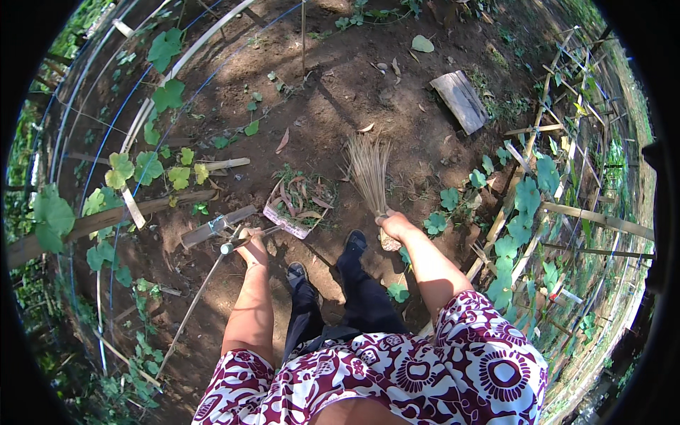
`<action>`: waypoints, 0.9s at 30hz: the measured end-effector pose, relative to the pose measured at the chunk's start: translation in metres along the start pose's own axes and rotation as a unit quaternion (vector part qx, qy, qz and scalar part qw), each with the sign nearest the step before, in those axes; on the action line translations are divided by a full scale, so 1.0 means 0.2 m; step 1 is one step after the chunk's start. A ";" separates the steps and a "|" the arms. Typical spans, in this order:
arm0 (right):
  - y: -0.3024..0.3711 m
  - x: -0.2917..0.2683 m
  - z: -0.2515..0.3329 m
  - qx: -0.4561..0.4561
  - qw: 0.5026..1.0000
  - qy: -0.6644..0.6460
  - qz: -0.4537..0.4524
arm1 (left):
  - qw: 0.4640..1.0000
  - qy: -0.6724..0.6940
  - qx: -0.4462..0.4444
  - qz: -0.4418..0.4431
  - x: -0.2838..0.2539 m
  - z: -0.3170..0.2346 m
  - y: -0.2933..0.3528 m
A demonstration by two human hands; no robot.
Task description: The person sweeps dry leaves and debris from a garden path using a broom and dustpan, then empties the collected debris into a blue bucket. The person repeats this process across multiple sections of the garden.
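My right hand (pixel 394 225) is closed round the bound end of a stick broom (pixel 370 170), whose thin brown bristles fan out over the soil ahead. My left hand (pixel 252 249) grips a short stick handle that runs to a pinkish-white plastic basket scoop (pixel 287 225). Dry brown leaves and green cuttings (pixel 301 195) lie in the scoop, which rests on the ground left of the broom. The handle's pale round end (pixel 227 248) shows just left of my left hand.
A weathered wood block (pixel 460 101) lies ahead on the right. Leafy vines climb a bamboo fence (pixel 520 184) on the right. To the left are vines, blue cords, a wooden pole (pixel 92 225) and a short plank (pixel 218 227). My shoes (pixel 352 246) stand behind the scoop.
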State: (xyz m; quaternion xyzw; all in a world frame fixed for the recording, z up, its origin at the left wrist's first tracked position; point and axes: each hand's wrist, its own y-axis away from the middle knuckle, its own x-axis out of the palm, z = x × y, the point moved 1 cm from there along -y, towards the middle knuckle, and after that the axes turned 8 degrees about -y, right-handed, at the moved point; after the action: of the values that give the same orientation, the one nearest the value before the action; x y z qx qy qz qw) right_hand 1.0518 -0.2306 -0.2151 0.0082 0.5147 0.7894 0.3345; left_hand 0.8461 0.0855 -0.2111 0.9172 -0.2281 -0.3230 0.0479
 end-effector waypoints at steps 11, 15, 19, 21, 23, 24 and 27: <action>0.60 -0.09 -0.14 -0.044 0.958 -0.284 0.018 | 0.993 0.083 0.076 0.044 0.00 0.10 0.04; 0.40 -0.02 -0.03 0.076 0.926 -0.370 0.021 | 0.993 0.096 0.034 0.055 0.01 0.12 0.03; 0.46 0.25 0.01 0.072 0.989 -0.110 0.074 | 0.997 0.048 0.034 0.048 0.01 0.11 0.02; 0.60 0.23 -0.01 0.050 0.980 -0.153 0.121 | 0.997 0.035 0.062 0.028 0.01 0.09 0.02; 0.72 0.14 -0.01 0.053 0.967 -0.202 0.143 | 0.996 0.054 0.056 0.045 0.00 0.08 0.02; 0.78 0.05 -0.01 -0.006 0.966 -0.209 0.149 | 0.995 0.050 0.070 0.042 0.00 0.07 0.02; 0.79 -0.17 0.03 0.005 0.949 -0.284 0.137 | 0.997 0.020 0.045 0.060 -0.01 0.06 0.02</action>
State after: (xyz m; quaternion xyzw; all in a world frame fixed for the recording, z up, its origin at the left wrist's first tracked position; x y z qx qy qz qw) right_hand 0.9985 -0.2832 -0.0726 0.3041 0.3968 0.7898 0.3554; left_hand 0.8358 0.0837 -0.2185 0.9096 -0.2958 -0.2904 0.0303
